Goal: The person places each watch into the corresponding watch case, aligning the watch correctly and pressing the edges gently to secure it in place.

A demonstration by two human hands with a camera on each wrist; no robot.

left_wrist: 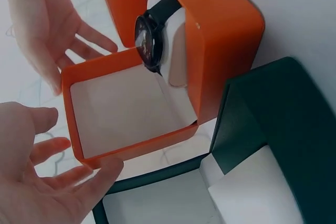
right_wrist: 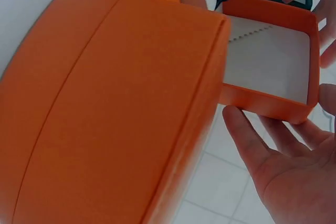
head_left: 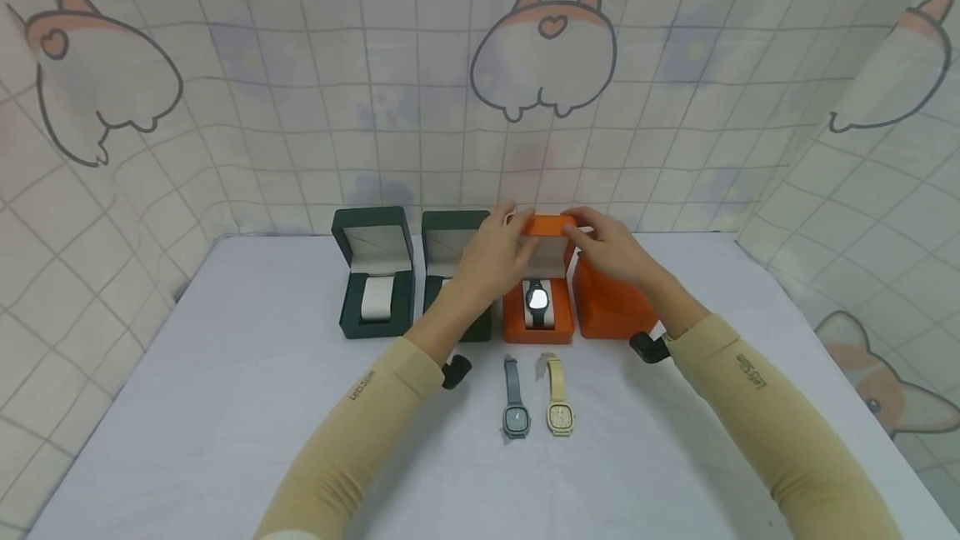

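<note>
An orange watch box stands with its lid raised, a black round-faced watch on the white cushion inside. My left hand is at the lid's left corner, fingers spread, the fingertips right at the edge. At the opposite corner my right hand has its fingers extended along the lid's outer side, as the right wrist view shows. A closed orange box stands right of the open one. A blue-grey watch and a yellow watch lie on the table in front.
Left of the orange boxes, two dark green boxes stand open: one shows its white cushion, the other is partly behind my left arm. Behind the white table hangs a gridded cloth with dog drawings.
</note>
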